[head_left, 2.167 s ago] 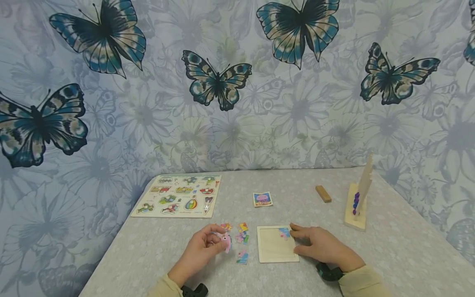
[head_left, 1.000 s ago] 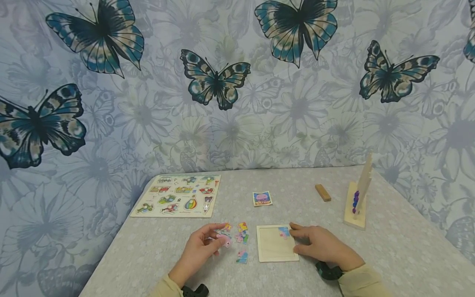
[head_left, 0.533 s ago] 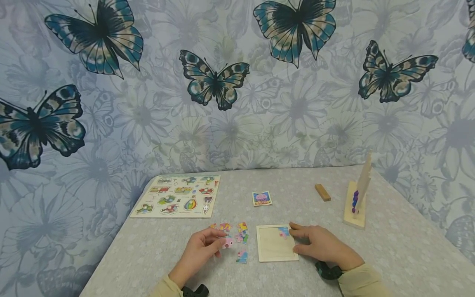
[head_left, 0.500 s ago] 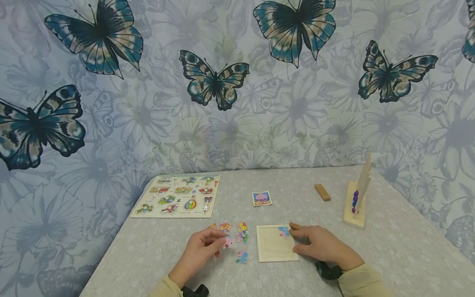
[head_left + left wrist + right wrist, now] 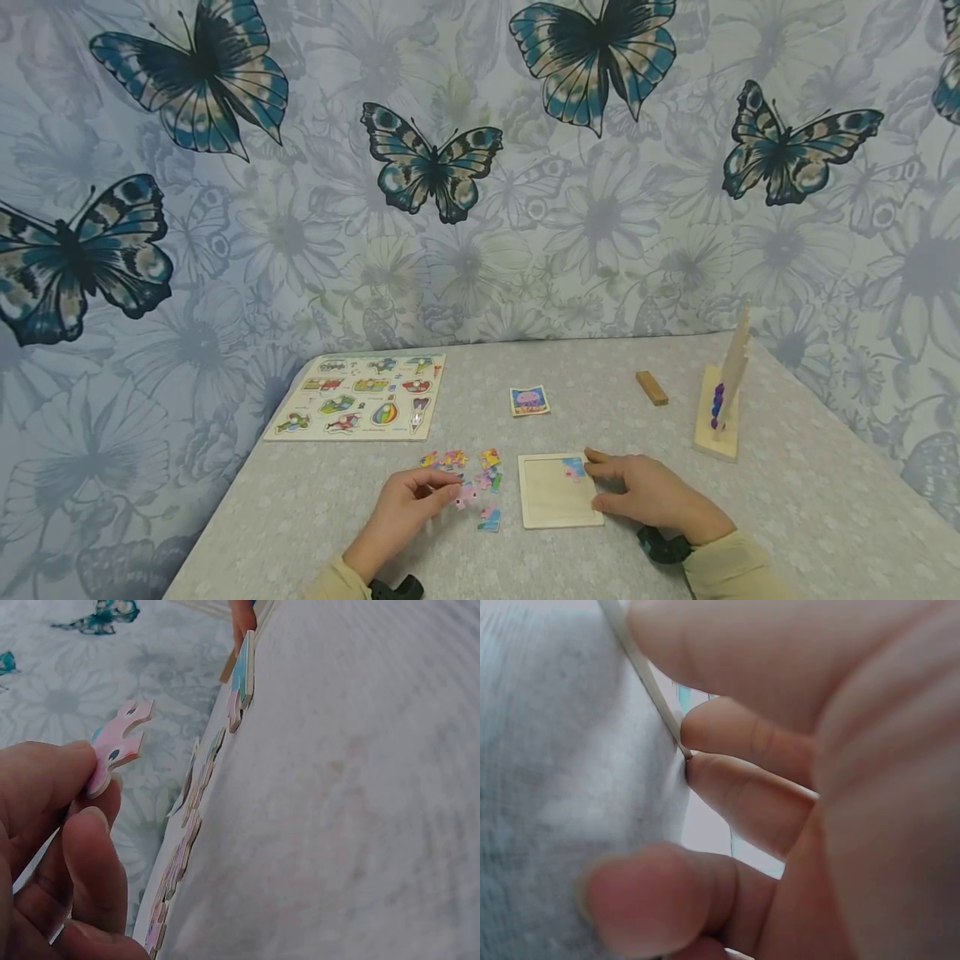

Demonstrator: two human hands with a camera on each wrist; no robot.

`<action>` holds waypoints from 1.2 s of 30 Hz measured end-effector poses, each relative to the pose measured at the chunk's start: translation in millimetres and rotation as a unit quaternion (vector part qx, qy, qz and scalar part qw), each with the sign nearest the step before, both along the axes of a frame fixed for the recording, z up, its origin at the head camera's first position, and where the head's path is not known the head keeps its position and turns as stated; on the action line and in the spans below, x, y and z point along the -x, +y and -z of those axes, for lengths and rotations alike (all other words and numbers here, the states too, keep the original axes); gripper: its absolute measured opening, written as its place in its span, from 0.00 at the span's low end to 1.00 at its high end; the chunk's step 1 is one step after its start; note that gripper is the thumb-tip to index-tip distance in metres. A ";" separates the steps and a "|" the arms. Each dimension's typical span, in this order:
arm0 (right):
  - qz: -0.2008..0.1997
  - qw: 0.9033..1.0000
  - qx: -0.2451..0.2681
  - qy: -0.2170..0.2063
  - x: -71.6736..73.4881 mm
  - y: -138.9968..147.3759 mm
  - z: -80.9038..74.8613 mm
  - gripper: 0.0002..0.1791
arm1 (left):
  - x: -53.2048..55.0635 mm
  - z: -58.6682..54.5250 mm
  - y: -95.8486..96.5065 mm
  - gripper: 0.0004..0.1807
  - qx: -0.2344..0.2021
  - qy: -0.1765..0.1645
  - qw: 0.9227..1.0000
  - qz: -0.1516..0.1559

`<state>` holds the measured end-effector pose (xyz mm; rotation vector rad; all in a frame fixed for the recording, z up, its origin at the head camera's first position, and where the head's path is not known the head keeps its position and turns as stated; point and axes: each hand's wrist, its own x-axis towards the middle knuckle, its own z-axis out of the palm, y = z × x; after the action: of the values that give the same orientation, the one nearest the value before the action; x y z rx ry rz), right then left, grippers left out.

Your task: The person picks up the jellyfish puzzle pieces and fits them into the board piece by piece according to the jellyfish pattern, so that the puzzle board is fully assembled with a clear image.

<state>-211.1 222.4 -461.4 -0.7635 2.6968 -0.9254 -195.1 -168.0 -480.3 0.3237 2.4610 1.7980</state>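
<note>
My left hand [image 5: 405, 510] pinches a pink jigsaw piece [image 5: 120, 744] with printed eyes between thumb and fingers, raised above the table in the left wrist view. Several loose jigsaw pieces [image 5: 491, 457] lie around and just beyond it, in pink, yellow and blue; one blue-and-pink piece [image 5: 490, 521] is nearer to me. To their right is a square wooden puzzle tray [image 5: 555, 510], with a blue-and-pink piece [image 5: 573, 469] in its far right corner. My right hand [image 5: 660, 497] rests at the tray's right side, extended fingertips touching the edge [image 5: 656, 697].
A wooden board with vehicle pictures [image 5: 356, 397] lies at the back left. Behind the tray is a small picture card [image 5: 530, 401]. A brown wooden block [image 5: 652, 388] and an upright wooden stand with purple beads [image 5: 720, 417] are at the back right.
The left hand has turned the pink piece between its fingers, so its printed eyes now face differently. The right hand and the tray have stayed in place.
</note>
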 end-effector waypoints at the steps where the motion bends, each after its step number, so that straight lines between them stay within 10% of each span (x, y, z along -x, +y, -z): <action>1: 0.000 1.000 0.000 0.000 0.1 0.3 0.0 0.34 | 0.3 -0.4 1.0 0.13 0.004 -0.001 1.000 -0.002; 16: 0.007 1.000 -0.004 0.004 2.6 6.5 -1.1 0.34 | 25.4 -33.3 62.6 0.05 0.114 0.037 0.989 0.091; 36: -0.012 1.000 -0.002 0.019 3.8 1.2 -0.6 0.32 | 59.8 -27.6 135.6 0.03 0.241 0.053 0.964 0.095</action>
<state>-214.9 223.6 -460.8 -0.8188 2.7160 -0.9096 -254.9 -32.5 -452.7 0.5996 2.7211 1.0877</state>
